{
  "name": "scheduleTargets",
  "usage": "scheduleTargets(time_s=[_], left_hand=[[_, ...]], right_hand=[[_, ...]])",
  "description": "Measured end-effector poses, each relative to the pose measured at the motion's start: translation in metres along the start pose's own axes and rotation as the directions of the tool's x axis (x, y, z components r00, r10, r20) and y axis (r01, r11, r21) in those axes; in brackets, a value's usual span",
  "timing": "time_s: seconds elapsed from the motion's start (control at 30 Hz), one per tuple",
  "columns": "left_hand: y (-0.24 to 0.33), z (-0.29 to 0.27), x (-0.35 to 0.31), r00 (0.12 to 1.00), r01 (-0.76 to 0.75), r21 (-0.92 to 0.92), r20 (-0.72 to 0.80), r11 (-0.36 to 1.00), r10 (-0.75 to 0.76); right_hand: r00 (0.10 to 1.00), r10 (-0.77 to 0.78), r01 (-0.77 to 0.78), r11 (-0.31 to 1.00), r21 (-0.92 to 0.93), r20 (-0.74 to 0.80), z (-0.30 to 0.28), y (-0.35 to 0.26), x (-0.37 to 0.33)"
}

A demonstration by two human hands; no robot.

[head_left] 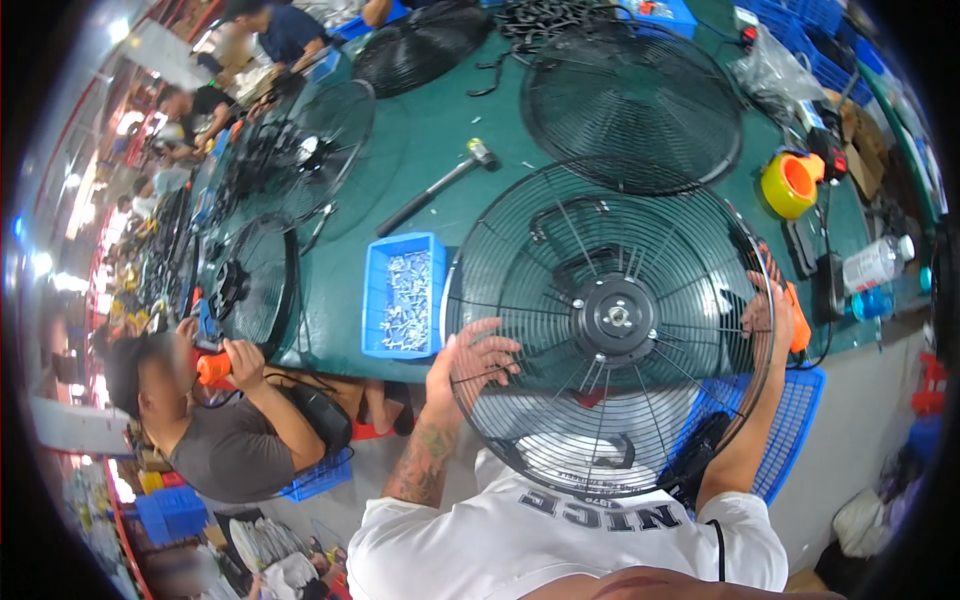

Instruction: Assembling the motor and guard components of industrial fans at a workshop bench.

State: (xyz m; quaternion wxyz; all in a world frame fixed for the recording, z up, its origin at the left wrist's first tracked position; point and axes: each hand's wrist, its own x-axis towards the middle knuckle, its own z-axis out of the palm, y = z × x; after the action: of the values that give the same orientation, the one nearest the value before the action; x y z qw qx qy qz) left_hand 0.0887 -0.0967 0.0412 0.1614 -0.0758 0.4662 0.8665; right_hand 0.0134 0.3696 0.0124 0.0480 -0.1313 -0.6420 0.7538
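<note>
A round black wire fan guard (530, 410) with a dark hub (612, 318) at its centre spans the table's near edge and my lap. My left hand (478, 362) is at its left rim, fingers spread and seen through the wires. At the right rim my right hand (768, 312) has its fingers curled in behind the wires. An orange power screwdriver (797, 318) lies right beside that hand, partly hidden by it. Left of the guard stands a blue bin (372, 300) full of small silvery screws.
A hammer (430, 192) lies beyond the bin on the green table (335, 330). More fan guards (635, 100) lie at the back. Yellow and orange tape rolls (790, 187) and a bottle (880, 265) stand at right. A co-worker (230, 440) sits at left with an orange tool.
</note>
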Motion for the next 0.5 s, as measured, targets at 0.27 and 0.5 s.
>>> scheduleTargets(time_s=[0.27, 0.5], left_hand=[[-0.007, -0.012, 0.008, 0.996, -0.055, 0.048, 0.077, 0.997, 0.051], [-0.013, -0.021, 0.009, 0.985, -0.039, 0.052, 0.167, 0.998, 0.029]], right_hand=[[0.997, -0.041, 0.037, 0.997, 0.061, 0.068, 0.004, 0.003, 0.009], [0.992, -0.06, 0.061, 0.998, -0.004, 0.11, -0.002, -0.001, 0.003]])
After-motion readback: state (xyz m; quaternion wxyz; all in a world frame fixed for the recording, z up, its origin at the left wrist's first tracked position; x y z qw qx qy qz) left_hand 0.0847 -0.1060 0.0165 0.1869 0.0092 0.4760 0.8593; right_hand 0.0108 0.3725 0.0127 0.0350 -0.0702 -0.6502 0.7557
